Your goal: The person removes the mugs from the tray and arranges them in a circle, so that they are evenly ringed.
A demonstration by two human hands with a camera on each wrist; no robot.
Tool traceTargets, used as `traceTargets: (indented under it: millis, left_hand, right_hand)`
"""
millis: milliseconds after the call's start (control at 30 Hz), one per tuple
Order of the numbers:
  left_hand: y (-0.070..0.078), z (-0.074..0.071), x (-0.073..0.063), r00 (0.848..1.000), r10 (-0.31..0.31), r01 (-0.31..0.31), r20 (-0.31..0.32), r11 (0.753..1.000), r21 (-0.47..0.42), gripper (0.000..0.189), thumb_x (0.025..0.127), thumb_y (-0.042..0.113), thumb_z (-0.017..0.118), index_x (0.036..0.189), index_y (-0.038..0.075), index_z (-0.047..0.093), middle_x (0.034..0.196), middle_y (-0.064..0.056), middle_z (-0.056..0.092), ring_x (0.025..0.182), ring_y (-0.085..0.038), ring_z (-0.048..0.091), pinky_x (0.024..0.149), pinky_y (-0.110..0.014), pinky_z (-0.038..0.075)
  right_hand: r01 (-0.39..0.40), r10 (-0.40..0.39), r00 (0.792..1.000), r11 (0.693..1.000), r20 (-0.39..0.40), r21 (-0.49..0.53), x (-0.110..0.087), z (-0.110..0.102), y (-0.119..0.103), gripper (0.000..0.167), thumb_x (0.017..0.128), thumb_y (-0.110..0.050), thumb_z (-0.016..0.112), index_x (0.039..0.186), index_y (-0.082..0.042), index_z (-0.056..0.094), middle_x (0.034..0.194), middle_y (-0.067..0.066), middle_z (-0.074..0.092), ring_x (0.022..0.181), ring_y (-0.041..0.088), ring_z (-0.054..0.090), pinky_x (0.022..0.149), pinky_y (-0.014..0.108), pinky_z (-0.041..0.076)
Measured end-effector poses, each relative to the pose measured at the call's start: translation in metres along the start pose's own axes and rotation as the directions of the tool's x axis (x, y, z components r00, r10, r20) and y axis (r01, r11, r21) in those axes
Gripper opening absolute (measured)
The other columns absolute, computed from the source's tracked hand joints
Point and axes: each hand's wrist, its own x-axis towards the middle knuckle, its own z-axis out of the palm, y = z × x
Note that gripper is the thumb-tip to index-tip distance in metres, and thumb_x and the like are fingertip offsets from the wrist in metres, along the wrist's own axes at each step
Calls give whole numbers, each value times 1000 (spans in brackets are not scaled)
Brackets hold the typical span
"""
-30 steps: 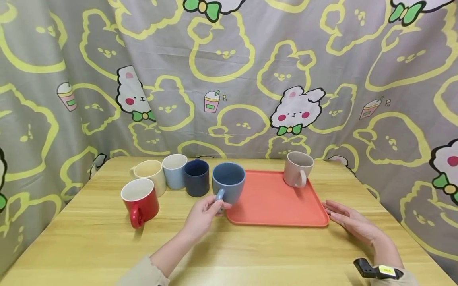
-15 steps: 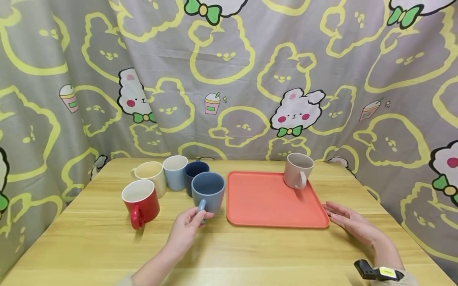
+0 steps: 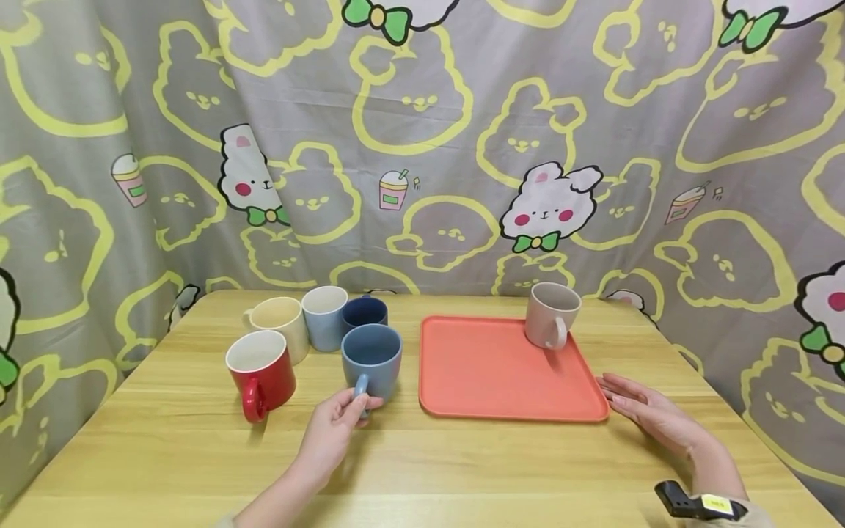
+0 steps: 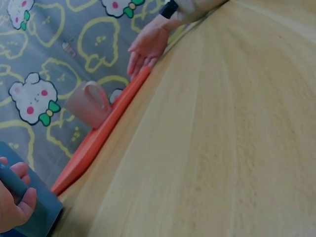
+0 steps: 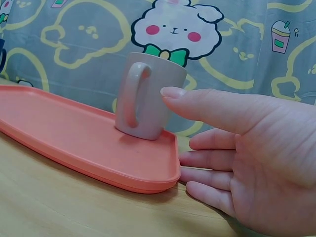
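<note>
My left hand [image 3: 333, 427] pinches the handle of a blue-grey mug [image 3: 372, 359], upright left of the tray; in the left wrist view the mug [image 4: 42, 210] shows low in the corner. My right hand [image 3: 650, 414] has its fingers extended, with the fingertips right at the near right corner of a coral-red tray [image 3: 488, 381]. A taupe mug [image 3: 549, 315] stands on the tray's far right corner, its handle toward me. In the right wrist view the thumb overlaps this mug [image 5: 153, 98].
Left of the held mug stand a red mug [image 3: 264, 378], a cream mug [image 3: 290, 330], a light blue cup [image 3: 326, 323] and a dark navy mug [image 3: 364, 312] partly hidden behind the held one. A patterned curtain [image 3: 436, 132] hangs behind the wooden table [image 3: 462, 469].
My left hand has carried the blue-grey mug leftward and nearer to me, away from the tray's left edge. The right hand and the tray have stayed in place.
</note>
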Motion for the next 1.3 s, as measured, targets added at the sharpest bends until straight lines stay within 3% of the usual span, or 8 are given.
traceTargets:
  millis: [333,633,900,1100,1300]
  left_hand:
    - [-7,1,2,1000,4,-4,-20,1000,13,25,96,10,49,112,-7,60,109,-16,65,101,-30,56,84,-34,49]
    - [-9,-5,-4,999,3,-1,-42,999,45,28,96,14,50,114,-5,60,111,-14,64,93,-28,60,82,-29,48]
    - [-8,-6,-2,999,-1,3,-34,998,61,25,94,14,54,110,-4,63,110,-15,64,93,-28,59,83,-32,48]
    - [-5,-6,-1,1000,-9,12,-26,996,91,23,94,12,53,107,-4,64,105,-14,65,90,-27,57,80,-33,46]
    - [-2,-12,-2,994,10,17,-110,971,238,18,89,17,63,97,2,68,89,-7,68,85,-18,60,78,-33,47]
  right_hand:
    - [-23,22,1000,999,-20,-28,1,-1,1,61,99,-6,37,138,18,-3,140,-5,39,117,-5,44,93,15,37]
    - [-16,15,999,998,-31,-58,0,1,2,58,99,-6,37,139,18,0,142,4,38,117,-5,44,92,13,36]
    - [23,-23,1000,1000,7,18,-1,1,-3,60,99,-3,36,136,20,-6,128,-17,46,117,-5,44,93,16,37]
    - [17,-18,1000,1000,9,21,-1,2,-3,60,99,-3,36,136,20,-6,128,-18,45,117,-5,44,94,16,37]
    - [11,-11,1000,1000,3,-3,1,2,-2,59,99,-4,36,137,19,-4,130,-16,44,117,-5,44,93,16,37]
